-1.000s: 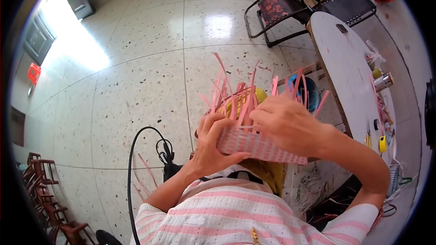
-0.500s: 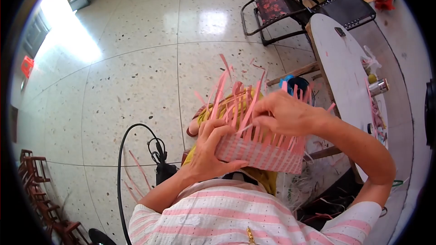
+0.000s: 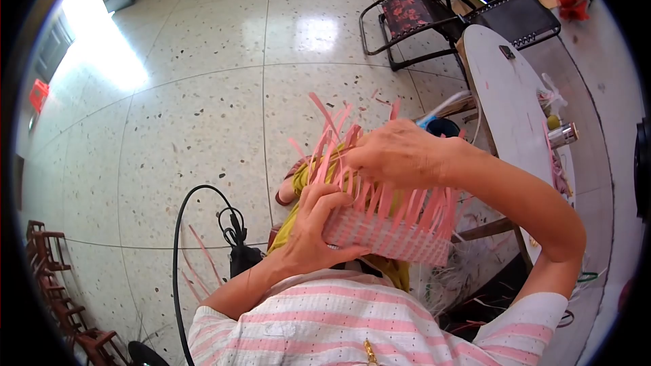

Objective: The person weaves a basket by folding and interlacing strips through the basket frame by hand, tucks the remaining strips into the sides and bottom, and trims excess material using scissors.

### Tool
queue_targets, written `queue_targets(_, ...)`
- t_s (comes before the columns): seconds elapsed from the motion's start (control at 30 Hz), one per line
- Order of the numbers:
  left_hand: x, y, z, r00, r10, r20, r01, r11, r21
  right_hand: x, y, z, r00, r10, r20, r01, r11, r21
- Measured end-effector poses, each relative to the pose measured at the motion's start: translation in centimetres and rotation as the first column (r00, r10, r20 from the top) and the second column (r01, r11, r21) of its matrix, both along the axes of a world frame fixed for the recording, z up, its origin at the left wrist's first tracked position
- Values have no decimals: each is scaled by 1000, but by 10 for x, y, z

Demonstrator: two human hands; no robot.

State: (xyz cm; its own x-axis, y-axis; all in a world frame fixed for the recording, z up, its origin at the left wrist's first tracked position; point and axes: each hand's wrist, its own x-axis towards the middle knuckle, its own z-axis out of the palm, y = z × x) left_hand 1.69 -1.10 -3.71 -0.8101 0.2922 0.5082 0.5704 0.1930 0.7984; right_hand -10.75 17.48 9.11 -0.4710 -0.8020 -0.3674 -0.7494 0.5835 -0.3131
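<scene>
Pink and white bands make up the woven piece (image 3: 393, 238) that you hold over your lap in the head view, left of the near part of the desk (image 3: 505, 105) and apart from its left edge. Your left hand (image 3: 313, 224) grasps the piece's left end, thumb along the near side and fingers over the far side; that grip probably steadies the weave while the rest spans your knees. The unwoven pink strips (image 3: 386, 200) stand up and fan away from you, which seems to leave them within reach. Your right hand (image 3: 393, 156) arches over them with its fingers bent down among the strips, but its fingertips are hidden, so whether they pinch one I cannot tell. A white strip (image 3: 451, 103) curves out beyond that hand toward the desk's left edge; where it begins is covered. A bucket (image 3: 444, 127) sits low beside that same edge, likely out of your elbow's way. On the desk, a small black object (image 3: 506, 52) lies toward the far end and a metal can (image 3: 563, 135) near the right edge, both well clear of your arms.
</scene>
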Motion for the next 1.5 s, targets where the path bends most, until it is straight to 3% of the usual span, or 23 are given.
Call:
queue_targets(0.07, -1, 1, -1, 1000, 1, 8, -1, 1000, 10, 6, -11, 6, 909, 215, -357, -236, 972, -14)
queue_targets(0.1, -1, 1, -2, 1000, -12, 26, 11, 1000, 18, 12, -20, 15, 909, 213, -358, -234, 972, -16)
queue_targets(0.17, 0, 0, -5, 999, -27, 43, 26, 999, 23, 24, -35, 34, 907, 253, -337, -187, 958, 215)
queue_targets(0.3, 2, 0, -4, 998, -21, 52, 19, 999, 26, 36, -35, 32, 877, 189, -443, -151, 981, 119)
queue_targets(0.37, 4, -1, -6, 998, -16, 57, 15, 1000, 15, 46, -40, 32, 781, 287, -555, -276, 955, 106)
queue_targets(0.47, 7, -1, -12, 982, -57, 179, 54, 998, 25, 46, -50, 38, 739, 402, -541, -349, 915, 203)
queue_targets(0.57, 5, 0, -6, 988, -34, 148, 32, 999, 19, 42, -57, 42, 797, 421, -432, -318, 902, 292)
queue_targets(0.7, 2, 0, -2, 999, -25, 31, 26, 999, -29, 34, -56, 47, 854, 376, -359, -296, 919, 258)
queue_targets(0.77, 3, 0, -4, 1000, -22, 14, 22, 1000, -22, 23, -59, 51, 950, 251, -184, -143, 877, 459)
queue_targets(0.8, 3, 1, -5, 1000, -17, 5, 17, 1000, -21, 18, -55, 46, 951, 250, -184, -141, 876, 461)
queue_targets(0.87, 3, 1, -5, 1000, -15, -5, 15, 1000, -18, 6, -43, 27, 999, 26, -31, -6, 852, 524)
queue_targets(1.1, 4, -1, -2, 1000, -21, 2, 21, 1000, -2, -12, -28, 10, 970, -9, 244, -102, 893, 437)
queue_targets(1.17, 3, 0, -2, 1000, -15, -6, 15, 1000, 1, -14, -24, 3, 952, 78, 294, -187, 914, 360)
queue_targets(1.3, 2, 0, -6, 1000, -17, -2, 17, 1000, 13, -12, -31, 12, 961, 94, 260, -180, 927, 330)
queue_targets(1.37, 2, 0, -6, 1000, -17, 14, 17, 1000, 17, -5, -33, 20, 986, 164, -22, -157, 971, 182)
queue_targets(1.5, 3, 2, -5, 1000, -7, 16, 6, 1000, 7, 23, -68, 56, 971, 198, -135, -142, 929, 341)
